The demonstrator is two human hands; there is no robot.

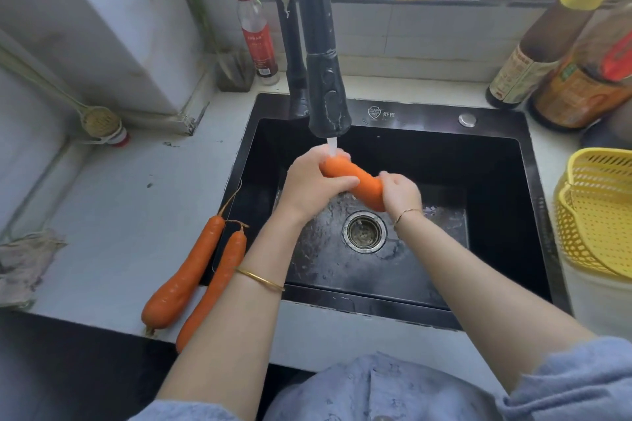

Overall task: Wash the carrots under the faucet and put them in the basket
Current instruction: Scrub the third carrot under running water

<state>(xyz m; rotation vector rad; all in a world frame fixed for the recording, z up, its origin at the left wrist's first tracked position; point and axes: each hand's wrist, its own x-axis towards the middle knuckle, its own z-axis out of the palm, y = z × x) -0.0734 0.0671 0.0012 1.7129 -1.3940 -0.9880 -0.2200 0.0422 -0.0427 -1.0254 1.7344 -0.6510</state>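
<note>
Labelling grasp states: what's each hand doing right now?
Left hand: closed round the thick orange carrot.
Right hand: closed round the same carrot's other end.

Basket (596,215) cut by right edge, carrot (371,189) ends hidden in left hand (307,190) and right hand (403,194)

Both forearms stretched forward, angled inward. The left hand (314,183) curled round one end of the carrot (359,178); the right hand (400,194) gripped its other end, knuckles up.

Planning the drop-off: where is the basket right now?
The yellow basket stands at the head view's right edge, just right of the sink.
</note>
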